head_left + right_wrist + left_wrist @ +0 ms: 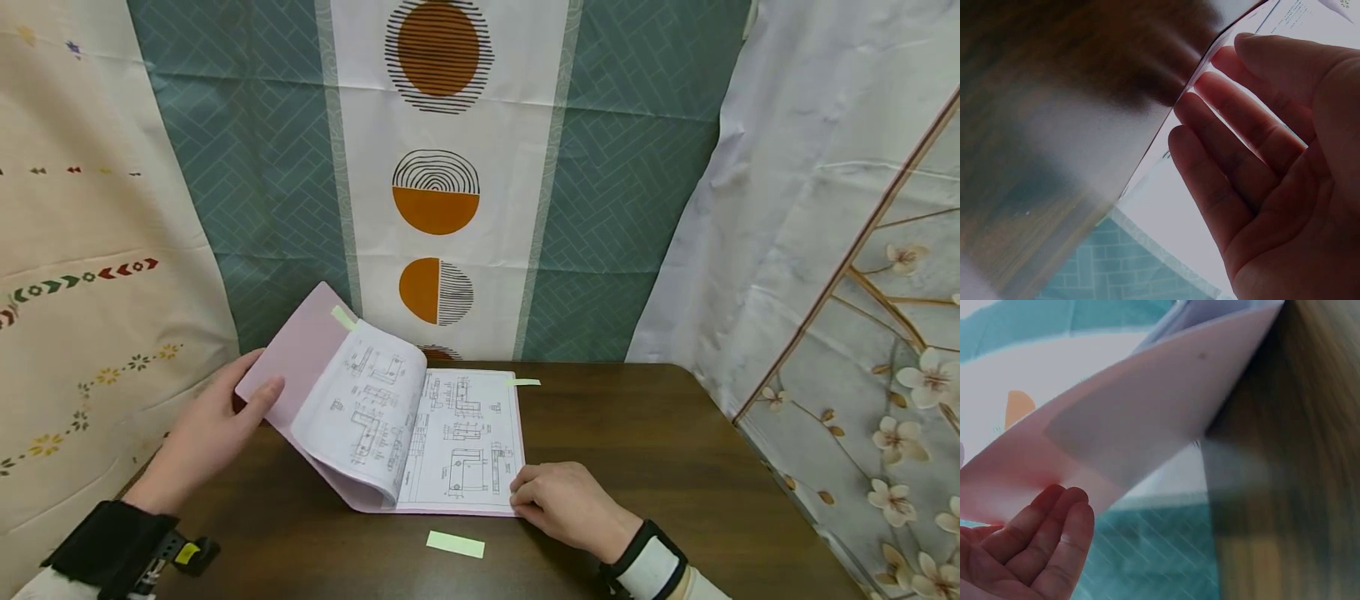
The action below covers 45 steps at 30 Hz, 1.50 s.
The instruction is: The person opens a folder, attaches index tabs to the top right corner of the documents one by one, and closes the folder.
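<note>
A booklet with a pink cover lies open on the table, its white pages printed with technical drawings. My left hand pinches the raised left cover at its outer edge, thumb on the inner face, fingers behind. From below, the left wrist view shows the fingers of that hand against the cover's outside. A turned page curves up from the spine. At the booklet's lower right edge rests my right hand; the right wrist view shows its fingers fairly straight along that edge.
On the brown wooden table, a pale green paper strip lies in front of the booklet. Green tabs stick to the cover's top and the right page's edge. Patterned cloths hang behind and at both sides.
</note>
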Each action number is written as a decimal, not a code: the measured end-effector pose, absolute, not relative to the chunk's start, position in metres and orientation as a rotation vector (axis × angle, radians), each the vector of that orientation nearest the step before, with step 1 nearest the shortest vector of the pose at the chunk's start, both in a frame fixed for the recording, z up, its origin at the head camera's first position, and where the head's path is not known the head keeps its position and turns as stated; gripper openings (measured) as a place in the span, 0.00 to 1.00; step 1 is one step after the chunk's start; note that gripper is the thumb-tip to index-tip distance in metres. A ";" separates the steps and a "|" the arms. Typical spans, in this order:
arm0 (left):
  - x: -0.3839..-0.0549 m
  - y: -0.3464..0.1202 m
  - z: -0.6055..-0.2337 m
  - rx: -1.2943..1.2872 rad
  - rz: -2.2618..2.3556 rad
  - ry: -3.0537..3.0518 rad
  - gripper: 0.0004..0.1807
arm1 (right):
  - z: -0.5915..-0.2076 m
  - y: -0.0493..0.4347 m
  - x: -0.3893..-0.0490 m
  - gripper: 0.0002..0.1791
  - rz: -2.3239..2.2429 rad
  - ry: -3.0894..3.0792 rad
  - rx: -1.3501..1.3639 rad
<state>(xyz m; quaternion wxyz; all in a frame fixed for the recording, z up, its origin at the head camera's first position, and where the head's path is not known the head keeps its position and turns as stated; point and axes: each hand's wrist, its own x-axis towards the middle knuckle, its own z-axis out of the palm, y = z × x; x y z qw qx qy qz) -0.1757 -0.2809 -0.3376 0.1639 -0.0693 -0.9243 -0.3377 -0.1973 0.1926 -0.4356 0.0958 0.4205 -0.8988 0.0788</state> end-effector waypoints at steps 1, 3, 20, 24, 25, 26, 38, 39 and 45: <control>-0.176 -0.275 -0.336 -0.220 -0.978 -2.637 0.39 | -0.436 0.193 -0.197 0.04 0.233 -2.663 1.246; -0.177 -0.264 -0.334 -0.262 -1.000 -2.648 0.41 | -0.436 0.193 -0.197 0.04 0.233 -2.664 1.247; -0.190 -0.180 -0.347 -0.545 -1.086 -2.723 0.49 | -0.435 0.195 -0.197 0.04 0.219 -2.668 1.253; -0.193 -0.165 -0.355 -0.586 -1.031 -2.756 0.51 | -0.435 0.196 -0.196 0.03 0.206 -2.636 1.262; -0.194 -0.162 -0.358 -0.603 -1.008 -2.758 0.50 | -0.435 0.196 -0.196 0.03 0.208 -2.634 1.262; -0.194 -0.160 -0.360 -0.620 -0.986 -2.759 0.50 | -0.435 0.196 -0.196 0.03 0.209 -2.632 1.264; -0.214 -0.124 -0.393 -0.820 -0.544 -2.711 0.30 | -0.438 0.201 -0.196 0.03 0.222 -2.619 1.264; -0.216 -0.122 -0.395 -0.832 -0.541 -2.712 0.29 | -0.438 0.202 -0.196 0.03 0.217 -2.612 1.260; -0.226 -0.109 -0.408 -0.860 -0.475 -2.761 0.25 | -0.436 0.215 -0.193 0.03 0.197 -2.627 1.217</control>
